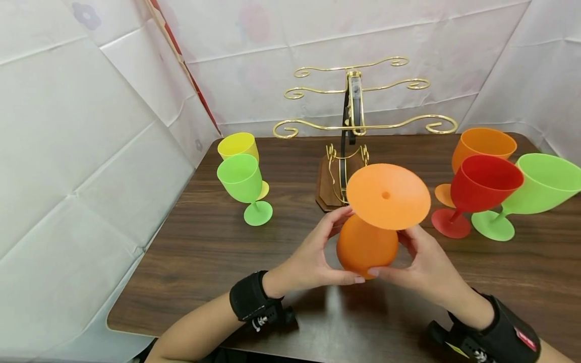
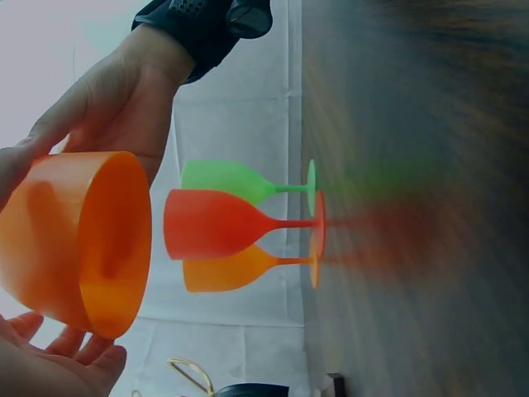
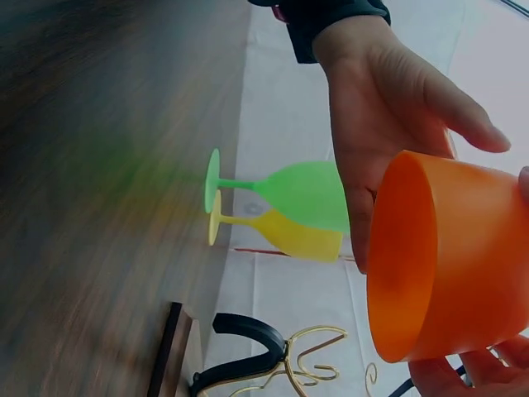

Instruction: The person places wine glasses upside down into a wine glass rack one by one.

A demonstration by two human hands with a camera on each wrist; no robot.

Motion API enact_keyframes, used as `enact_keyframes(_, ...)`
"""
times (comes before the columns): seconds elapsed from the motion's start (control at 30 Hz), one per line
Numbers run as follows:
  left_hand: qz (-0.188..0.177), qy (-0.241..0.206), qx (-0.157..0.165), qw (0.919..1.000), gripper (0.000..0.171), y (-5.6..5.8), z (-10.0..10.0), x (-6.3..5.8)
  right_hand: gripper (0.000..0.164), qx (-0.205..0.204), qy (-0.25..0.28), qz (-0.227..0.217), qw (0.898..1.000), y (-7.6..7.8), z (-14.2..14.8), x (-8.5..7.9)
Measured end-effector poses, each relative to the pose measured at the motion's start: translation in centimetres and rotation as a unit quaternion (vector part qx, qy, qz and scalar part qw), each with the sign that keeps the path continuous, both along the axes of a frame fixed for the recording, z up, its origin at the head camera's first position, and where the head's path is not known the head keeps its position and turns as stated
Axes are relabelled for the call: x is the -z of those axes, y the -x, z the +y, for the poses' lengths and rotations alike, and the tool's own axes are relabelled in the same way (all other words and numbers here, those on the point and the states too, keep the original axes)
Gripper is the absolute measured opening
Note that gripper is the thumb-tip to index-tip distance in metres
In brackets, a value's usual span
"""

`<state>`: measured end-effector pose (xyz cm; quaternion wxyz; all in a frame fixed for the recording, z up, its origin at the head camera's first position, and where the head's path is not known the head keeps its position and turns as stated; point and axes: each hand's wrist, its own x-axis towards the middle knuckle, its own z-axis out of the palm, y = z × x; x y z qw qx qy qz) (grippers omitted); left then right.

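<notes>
An orange plastic goblet [image 1: 365,247] is upside down above the table, its round foot on top and its bowl below. My left hand [image 1: 310,259] holds the bowl from the left, with the thumb along the near side. From the right, my right hand [image 1: 428,264] grips the same bowl, and the two thumb tips nearly meet. The open rim of the goblet [image 2: 116,244] shows in the left wrist view, apart from the tabletop. Beyond the goblet stands a gold wire rack [image 1: 358,126] with three curled-end bars and a wooden base [image 1: 328,189].
On the left of the table [image 1: 218,267] stand a yellow goblet [image 1: 238,143] and a green goblet [image 1: 240,176]. To the right are an orange goblet [image 1: 481,141], a red goblet [image 1: 485,184] and another green goblet [image 1: 544,184]. White sheeting [image 1: 236,60] hangs behind.
</notes>
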<state>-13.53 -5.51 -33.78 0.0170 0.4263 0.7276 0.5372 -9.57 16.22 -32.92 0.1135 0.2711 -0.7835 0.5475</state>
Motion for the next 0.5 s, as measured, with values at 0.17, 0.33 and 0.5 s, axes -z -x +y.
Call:
enact_keyframes(0.17, 0.004, 0.007, -0.006, 1.0, 0.093, 0.0, 0.08, 0.41, 0.087, -0.004, -0.006, 0.002, 1.0, 0.06, -0.38, 0.37)
enact_keyframes(0.33, -0.012, 0.005, -0.014, 0.9998, 0.09, 0.02, -0.01, 0.56, 0.086, -0.004, -0.006, -0.012, 1.0, 0.18, -0.68, 0.41)
enact_keyframes(0.5, -0.013, -0.001, -0.018, 0.9998, 0.089, 0.22, -0.1, 0.64, 0.089, -0.005, -0.013, -0.02, 1.0, 0.3, -0.78, 0.25)
